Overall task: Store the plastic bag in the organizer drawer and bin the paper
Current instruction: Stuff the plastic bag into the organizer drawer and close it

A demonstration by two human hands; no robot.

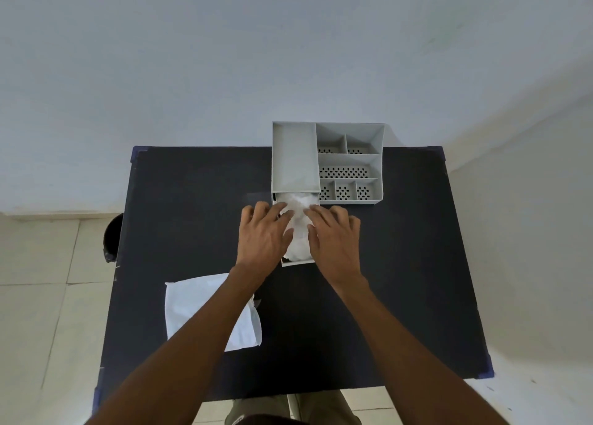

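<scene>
Head view: at frame centre, the crinkled white plastic bag (300,229) is pressed into the grey drawer (296,262) by the left hand (264,233) and right hand (333,237), each grip released, fingers flat; smooth white paper (195,309) is seen lower left on the matte black desk (401,264).

Two hands, the left hand (264,232) and the right hand (333,235). One grey organizer (327,161) with one pulled-out drawer (298,263). One crumpled plastic bag (298,219). One sheet of white paper (199,309). One dark worktop (401,264). Possibly one dark bin (113,237), mostly hidden by the worktop's left edge.
</scene>
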